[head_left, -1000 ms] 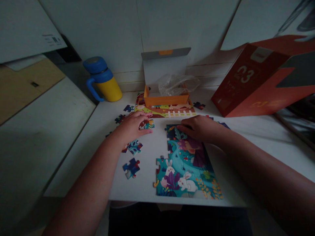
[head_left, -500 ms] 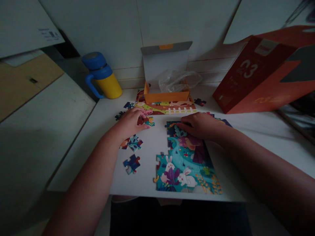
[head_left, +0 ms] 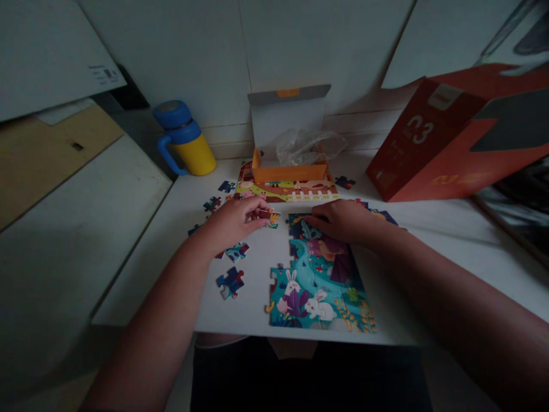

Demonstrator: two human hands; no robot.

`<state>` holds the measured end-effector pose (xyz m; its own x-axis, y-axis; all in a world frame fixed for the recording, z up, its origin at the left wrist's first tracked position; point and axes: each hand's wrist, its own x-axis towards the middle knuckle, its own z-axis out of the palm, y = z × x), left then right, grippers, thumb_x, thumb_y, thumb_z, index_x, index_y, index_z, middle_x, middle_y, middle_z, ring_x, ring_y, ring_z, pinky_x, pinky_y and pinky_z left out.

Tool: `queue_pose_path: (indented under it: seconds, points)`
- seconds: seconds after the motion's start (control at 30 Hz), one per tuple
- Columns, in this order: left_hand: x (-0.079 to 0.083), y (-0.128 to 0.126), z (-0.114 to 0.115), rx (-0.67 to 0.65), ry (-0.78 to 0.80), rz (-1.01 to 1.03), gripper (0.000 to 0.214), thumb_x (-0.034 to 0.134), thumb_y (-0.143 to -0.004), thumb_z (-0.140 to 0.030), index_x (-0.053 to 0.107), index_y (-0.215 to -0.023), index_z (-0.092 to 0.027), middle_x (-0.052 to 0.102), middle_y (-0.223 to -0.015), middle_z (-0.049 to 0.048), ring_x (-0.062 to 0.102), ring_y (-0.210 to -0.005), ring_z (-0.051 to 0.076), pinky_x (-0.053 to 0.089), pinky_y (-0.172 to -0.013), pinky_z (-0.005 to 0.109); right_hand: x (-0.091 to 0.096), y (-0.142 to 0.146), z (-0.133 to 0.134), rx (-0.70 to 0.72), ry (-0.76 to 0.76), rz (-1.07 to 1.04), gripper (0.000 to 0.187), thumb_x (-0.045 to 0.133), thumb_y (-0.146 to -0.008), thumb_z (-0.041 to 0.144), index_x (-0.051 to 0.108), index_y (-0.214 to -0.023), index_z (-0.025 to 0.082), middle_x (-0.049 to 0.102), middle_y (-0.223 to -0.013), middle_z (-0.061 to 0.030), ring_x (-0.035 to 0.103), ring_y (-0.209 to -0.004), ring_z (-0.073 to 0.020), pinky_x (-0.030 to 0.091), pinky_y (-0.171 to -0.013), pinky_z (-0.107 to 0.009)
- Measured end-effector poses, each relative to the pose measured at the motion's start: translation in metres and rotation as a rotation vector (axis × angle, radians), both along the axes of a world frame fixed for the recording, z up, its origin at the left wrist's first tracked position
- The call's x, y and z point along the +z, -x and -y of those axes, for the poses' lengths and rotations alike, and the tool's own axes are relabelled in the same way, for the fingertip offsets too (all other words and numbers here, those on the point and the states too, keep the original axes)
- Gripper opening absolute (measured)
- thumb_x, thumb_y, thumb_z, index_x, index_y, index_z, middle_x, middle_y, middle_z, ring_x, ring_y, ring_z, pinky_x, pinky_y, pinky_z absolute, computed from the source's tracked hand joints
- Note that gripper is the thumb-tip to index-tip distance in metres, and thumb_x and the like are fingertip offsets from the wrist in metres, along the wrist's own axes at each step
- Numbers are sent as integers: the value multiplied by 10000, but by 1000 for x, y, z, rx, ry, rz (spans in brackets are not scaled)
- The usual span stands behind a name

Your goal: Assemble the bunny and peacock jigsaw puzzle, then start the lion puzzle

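My left hand pinches a jigsaw piece with an orange plant on it, just left of the partly joined puzzle's top edge. The joined puzzle, teal with white rabbits and a purple owl-like figure, lies flat on the white table. My right hand rests on its upper part, fingers curled and thumb on the top pieces, hiding the upper right corner. Nearest my left forearm are a loose dark blue piece and a teal leaf-patterned piece; other pieces are partly covered by that hand.
An open orange box with a clear plastic bag stands on a farm picture sheet at the back. A blue-and-yellow flask is left, a large red box right. Loose pieces lie around.
My left hand has moved right with the jigsaw piece, closer to the joined puzzle. My right hand stays on the puzzle's upper part. The camera view has shifted slightly.
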<state>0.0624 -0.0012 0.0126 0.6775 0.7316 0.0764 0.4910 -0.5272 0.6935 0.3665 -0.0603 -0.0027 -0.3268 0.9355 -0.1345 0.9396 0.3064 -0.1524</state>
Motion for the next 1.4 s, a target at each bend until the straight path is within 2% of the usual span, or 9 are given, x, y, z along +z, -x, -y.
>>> queue_pose_path:
  seconds: [0.13,0.27,0.37,0.47,0.67,0.9,1.13,1.3,1.4]
  points:
    - [11,19,48,108,89,64,260,723,-988,-371,704,-1228,-273,752,-971,7,703,-820,173,580,-727,301,3,1,1,-27,3,24,529,388,-1117,561,782,-1024,221,792,-943,-112,636,-750,-220,301,-631,-334]
    - [5,44,114,179,198,37,302,687,-1023,-402,717,-1300,-286,730,-829,-19,707,-753,162,579,-660,261,2,2,2,-37,7,21,533,383,-1113,569,782,-1044,222,800,-966,-118,653,-770,-229,306,-635,-336]
    - [-4,56,155,254,207,-1,288,656,-1044,-362,722,-1321,-325,788,-942,-9,762,-857,166,607,-704,254,0,1,2,-25,8,5,543,380,-1110,577,774,-1010,217,784,-911,-112,643,-756,-229,311,-636,-336]
    - [-12,58,178,318,214,3,272,650,-1040,-336,722,-1303,-340,822,-1047,-6,792,-939,170,632,-781,271,-2,0,2,-36,-15,0,553,382,-1100,591,772,-988,215,776,-902,-113,628,-744,-231,309,-637,-338]
    - [-19,47,192,369,165,14,206,649,-1040,-320,725,-1231,-324,813,-1065,-8,782,-910,164,631,-807,303,-5,0,1,-36,-36,-6,561,377,-1090,599,776,-988,219,765,-890,-110,598,-713,-227,303,-637,-346]
    - [-24,40,195,427,22,-26,181,677,-1022,-302,709,-1198,-268,766,-972,15,748,-823,183,625,-733,323,-2,1,2,-23,-47,-7,543,379,-1094,578,764,-960,218,768,-894,-120,621,-741,-241,307,-650,-351]
    - [-26,31,202,456,-163,-91,76,711,-999,-235,686,-1066,-262,726,-941,14,717,-801,198,642,-772,360,-1,2,2,-33,-38,17,554,374,-1095,596,777,-991,230,779,-918,-122,639,-757,-250,315,-651,-354]
    - [-26,29,208,311,-207,-88,110,688,-1035,-212,724,-1114,-281,718,-1092,43,741,-1004,223,659,-897,397,-3,1,2,-37,-42,28,574,366,-1095,601,785,-1002,219,783,-931,-127,641,-751,-251,313,-638,-350]
    - [-27,28,213,254,-268,-108,168,650,-1053,-187,745,-1150,-287,712,-1148,63,739,-1058,238,667,-902,421,-6,-1,1,-16,-56,7,594,359,-1095,615,794,-1022,218,789,-942,-126,638,-745,-248,313,-633,-349]
